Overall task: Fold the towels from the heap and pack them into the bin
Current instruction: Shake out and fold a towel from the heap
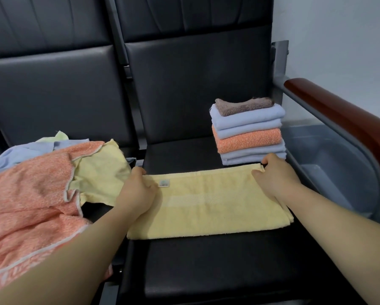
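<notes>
Here, a wide black seat (206, 271) carries most of the things. On the seat to its left lies a big loose heap of towels (30, 194), orange, yellow and blue. A grey bin (338, 172) sits low on the right, past the brown armrest (349, 124). The yellow towel (206, 205) lies flat across the black seat, folded into a long strip. Behind it, near its right end, stands a neat stack of folded towels (248, 133). The left hand (138, 194) grips the strip's far left corner with curled fingers, and the right hand (274, 175) grips the far right corner the same way. A small label (164, 183) shows just beside the left hand.
</notes>
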Demonstrator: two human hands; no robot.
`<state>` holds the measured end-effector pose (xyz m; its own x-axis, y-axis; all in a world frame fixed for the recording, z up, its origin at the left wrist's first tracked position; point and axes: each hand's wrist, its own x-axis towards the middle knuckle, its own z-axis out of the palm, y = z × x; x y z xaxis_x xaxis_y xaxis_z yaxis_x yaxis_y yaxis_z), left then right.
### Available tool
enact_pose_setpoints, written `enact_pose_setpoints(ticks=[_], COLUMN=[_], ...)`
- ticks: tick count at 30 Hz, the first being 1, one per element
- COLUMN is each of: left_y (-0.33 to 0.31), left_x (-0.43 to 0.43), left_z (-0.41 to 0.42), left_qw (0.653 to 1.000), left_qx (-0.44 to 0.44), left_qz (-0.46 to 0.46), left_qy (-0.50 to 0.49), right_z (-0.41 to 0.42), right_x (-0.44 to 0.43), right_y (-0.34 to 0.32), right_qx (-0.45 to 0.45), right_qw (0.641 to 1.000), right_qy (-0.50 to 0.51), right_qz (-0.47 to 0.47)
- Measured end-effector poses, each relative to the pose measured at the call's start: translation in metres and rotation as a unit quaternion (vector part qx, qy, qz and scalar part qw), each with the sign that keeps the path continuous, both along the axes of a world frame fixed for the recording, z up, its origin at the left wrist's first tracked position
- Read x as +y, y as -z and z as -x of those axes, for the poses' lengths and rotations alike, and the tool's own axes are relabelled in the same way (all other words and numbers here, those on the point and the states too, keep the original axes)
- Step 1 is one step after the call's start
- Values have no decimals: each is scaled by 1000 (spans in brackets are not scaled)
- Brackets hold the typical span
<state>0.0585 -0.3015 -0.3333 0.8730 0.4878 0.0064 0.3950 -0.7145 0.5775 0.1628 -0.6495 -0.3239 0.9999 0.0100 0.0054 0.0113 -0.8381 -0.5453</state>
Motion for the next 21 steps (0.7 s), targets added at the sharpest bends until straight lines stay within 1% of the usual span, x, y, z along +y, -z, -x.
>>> enact_pose_setpoints(ticks=[3, 5, 7, 10, 11, 13, 15, 17, 21], left_y=[-7, -11, -14, -14, -14, -12, -10, -10, -14], left_x=[-15, -29, -41, -57, -63, -78, -90, -95, -90], left_z=[5, 13, 19, 28, 32, 37, 43, 47, 38], left_qw=[997, 994, 989, 973, 970, 969, 963, 952, 939], left_qx=[50, 66, 69, 120, 121, 95, 84, 100, 142], left_qz=[-45, -76, -119, -182, -191, -180, -167, -186, -200], left_qy=[34, 47, 52, 76, 93, 138, 195, 222, 241], right_z=[9, 17, 25, 40, 46, 55, 62, 69, 90], right_x=[2, 2, 4, 12, 15, 22, 23, 20, 18], right_y=[-1, -3, -5, -10, -10, -8, -7, -13, -28], right_qx=[8, 5, -16, -37, -34, -13, 9, 26, 71], right_qw=[1000, 999, 997, 988, 984, 976, 969, 965, 955], right_qy=[-7, -10, -14, -64, -93, -149, -176, -182, -218], right_qz=[17, 34, 74, 137, 147, 158, 172, 187, 189])
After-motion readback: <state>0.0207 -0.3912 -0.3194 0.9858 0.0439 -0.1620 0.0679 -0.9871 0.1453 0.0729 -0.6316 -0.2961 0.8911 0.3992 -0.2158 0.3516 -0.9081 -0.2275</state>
